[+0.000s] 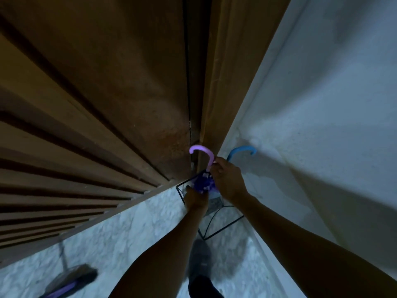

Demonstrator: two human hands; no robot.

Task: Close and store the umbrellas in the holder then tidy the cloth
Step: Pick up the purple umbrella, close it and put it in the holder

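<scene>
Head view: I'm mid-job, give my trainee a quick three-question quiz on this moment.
1. True or false: the blue handle leans by the white wall.
2. Which hand holds the umbrella just below its pink handle? A) left hand B) right hand C) neither
3. Fill in: the left hand grips the umbrella's folded ____ fabric over the wire holder.

Key
1. True; it shows against the wall, right of the pink one.
2. B; the right hand has its fingers curled round the shaft there.
3. Purple.
</scene>
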